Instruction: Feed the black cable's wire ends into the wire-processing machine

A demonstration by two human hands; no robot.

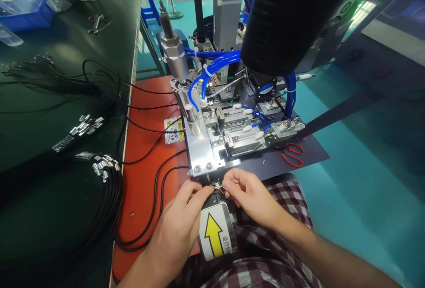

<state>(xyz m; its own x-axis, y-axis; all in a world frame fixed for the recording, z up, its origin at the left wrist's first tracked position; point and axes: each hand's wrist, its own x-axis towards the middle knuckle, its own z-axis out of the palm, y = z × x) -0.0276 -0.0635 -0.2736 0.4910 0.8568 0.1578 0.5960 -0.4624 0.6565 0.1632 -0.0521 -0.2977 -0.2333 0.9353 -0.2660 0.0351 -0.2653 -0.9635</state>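
Observation:
At the front end of the machine my left hand (177, 217) is closed, with thumb and forefinger pinched at a cable end whose body is mostly hidden. Thin coloured wires (218, 186), white, green and red, show between my two hands. The fingertips of my right hand (247, 193) pinch these wires from the other side. Just beyond my fingers is the silver metal plate (199, 151) of the machine. Below them a white label (217, 232) bears a yellow arrow pointing away from me.
Black cables (156, 195) cross the orange base plate (139, 208). Bundled cables with silver connector ends (106, 164) lie on the dark green table at left, along with a blue bin (29, 16). Red-handled scissors (294, 154) lie right of the machine. A black tube (285, 18) hangs overhead.

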